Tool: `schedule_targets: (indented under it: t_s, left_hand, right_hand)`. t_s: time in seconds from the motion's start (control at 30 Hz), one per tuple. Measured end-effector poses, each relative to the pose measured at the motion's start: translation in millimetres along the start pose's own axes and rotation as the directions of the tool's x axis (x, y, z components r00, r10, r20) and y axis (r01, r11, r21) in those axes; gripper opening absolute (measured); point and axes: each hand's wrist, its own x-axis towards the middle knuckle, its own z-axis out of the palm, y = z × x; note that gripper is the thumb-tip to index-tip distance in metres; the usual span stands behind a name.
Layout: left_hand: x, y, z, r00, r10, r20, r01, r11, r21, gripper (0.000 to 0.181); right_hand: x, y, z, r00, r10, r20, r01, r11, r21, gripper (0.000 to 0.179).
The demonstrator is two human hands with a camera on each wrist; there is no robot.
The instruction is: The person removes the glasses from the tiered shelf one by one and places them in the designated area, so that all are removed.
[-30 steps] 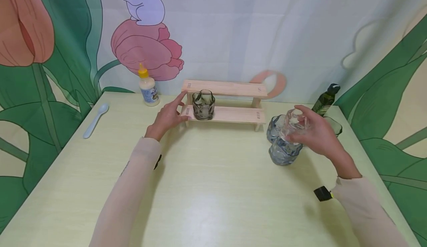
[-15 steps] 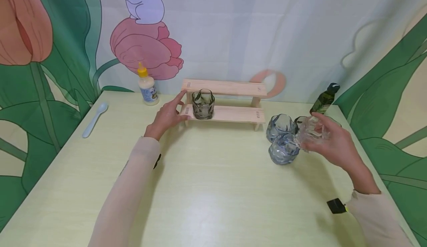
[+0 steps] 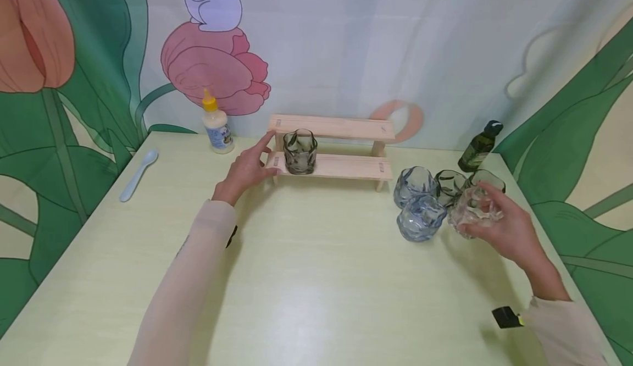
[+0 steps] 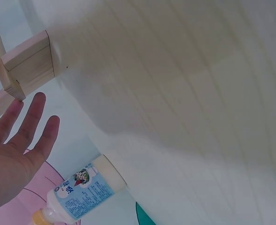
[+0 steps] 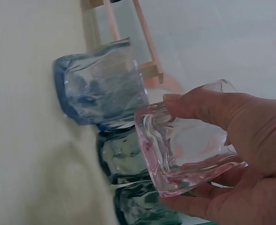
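My right hand (image 3: pixel 514 231) grips a clear, pink-tinted glass tumbler (image 5: pixel 175 150) by its sides, thumb on one side and fingers on the other. In the head view the tumbler overlaps two dark green-grey tumblers. Two blue tumblers (image 3: pixel 415 186) stand just left of it, one in front of the other. My left hand (image 3: pixel 247 168) touches the left end of a two-step wooden rack (image 3: pixel 346 166), its fingers fairly straight and spread from the upper step to the lower. On the lower step, near that hand, sits a smoky grey tumbler (image 3: pixel 300 153).
Behind the left hand stands a squeeze bottle (image 4: pixel 84 192) with a yellow cap. A pale blue spoon (image 3: pixel 139 176) lies toward the table's left edge. A dark green bottle (image 3: pixel 478 149) stands at the back right, behind the dark tumblers (image 3: pixel 450 186).
My right hand has carried the clear tumbler rightward and lower, away from above the blue tumblers, uncovering a dark tumbler behind. The left hand has stayed at the rack.
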Motion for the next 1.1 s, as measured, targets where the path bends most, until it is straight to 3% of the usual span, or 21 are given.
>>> schedule_targets:
  t_s: [0.53,0.83,1.1]
  left_hand:
    - [2.0,1.6,0.3,1.0,-0.025,0.018,0.025,1.0,-0.008,0.099]
    - [2.0,0.1,1.0,1.0,-0.024,0.012,0.024,1.0,-0.005,0.099]
    - [1.4,0.6,-0.4,0.999,-0.031,0.014,0.031,1.0,-0.003,0.1]
  right_hand:
    - [0.7,28.2,35.0,1.0,0.022,0.006,-0.022,1.0,0.021,0.094]
    - [3.6,32.3,47.1,1.0,-0.027,-0.009,0.027,0.999,0.027,0.095]
    - [4.6,33.7,51.8,1.0,0.0,0.018,-0.001,1.0,0.016,0.098]
